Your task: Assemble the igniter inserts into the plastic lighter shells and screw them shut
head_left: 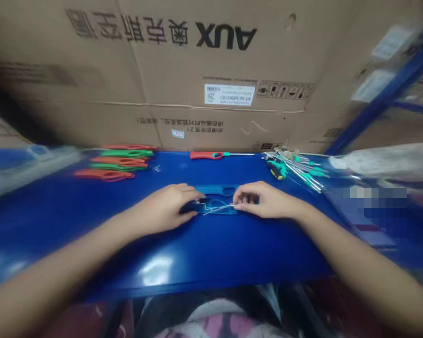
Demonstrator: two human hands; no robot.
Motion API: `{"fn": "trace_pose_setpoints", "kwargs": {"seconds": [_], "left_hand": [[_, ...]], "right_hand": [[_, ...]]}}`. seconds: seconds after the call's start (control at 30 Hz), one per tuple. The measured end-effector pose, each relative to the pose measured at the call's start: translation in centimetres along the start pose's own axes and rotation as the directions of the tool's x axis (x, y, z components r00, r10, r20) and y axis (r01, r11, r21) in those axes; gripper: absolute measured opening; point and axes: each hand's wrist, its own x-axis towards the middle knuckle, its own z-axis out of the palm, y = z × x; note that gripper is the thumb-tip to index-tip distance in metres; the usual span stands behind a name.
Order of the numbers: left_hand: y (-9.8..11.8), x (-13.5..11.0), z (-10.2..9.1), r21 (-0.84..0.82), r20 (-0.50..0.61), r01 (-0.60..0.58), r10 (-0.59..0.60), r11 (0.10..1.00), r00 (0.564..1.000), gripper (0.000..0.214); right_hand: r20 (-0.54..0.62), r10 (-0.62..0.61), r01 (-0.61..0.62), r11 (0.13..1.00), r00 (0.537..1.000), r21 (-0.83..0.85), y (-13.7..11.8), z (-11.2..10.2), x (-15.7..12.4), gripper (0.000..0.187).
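In the middle of the table lies a blue plastic fixture point(214, 189) with cut-out openings. My left hand point(172, 206) is closed at its left end, its fingers and thumb around a small dark part that I cannot make out. From the other side, my right hand point(259, 199) pinches the right end of a thin metal rod point(216, 209). The rod slants over the fixture, its free end toward my left hand. A fine pale wire runs near the left fingertips. My right fingers hide the gripped end of the rod.
Several red and green lighter handles point(121, 161) lie at the back left. A red lighter point(206, 155) with a metal tube rests along the back edge. Behind right is a pile of metal tubes with teal ends point(299, 166). A large cardboard box point(162, 84) walls off the back.
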Motion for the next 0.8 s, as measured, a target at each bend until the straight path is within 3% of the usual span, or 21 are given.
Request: {"fn": "trace_pose_setpoints", "kwargs": {"seconds": [0.27,0.47,0.8], "left_hand": [[-0.5,0.2,1.5,-0.001,-0.058,-0.01,0.01,1.0,0.998,0.034],[-1.0,0.5,2.1,-0.087,-0.098,-0.009,0.0,0.996,0.995,0.027],[-1.5,0.6,2.6,-0.091,-0.134,-0.022,0.01,0.996,0.991,0.023]], "right_hand": [[0.03,-0.046,0.046,0.999,0.998,0.014,-0.1,0.3,0.1,0.011],[-0.006,-0.043,0.043,0.999,0.999,-0.01,-0.2,0.1,0.0,0.016],[0.007,-0.156,0.156,0.981,0.988,-0.113,0.3,-0.2,-0.2,0.012]]}}
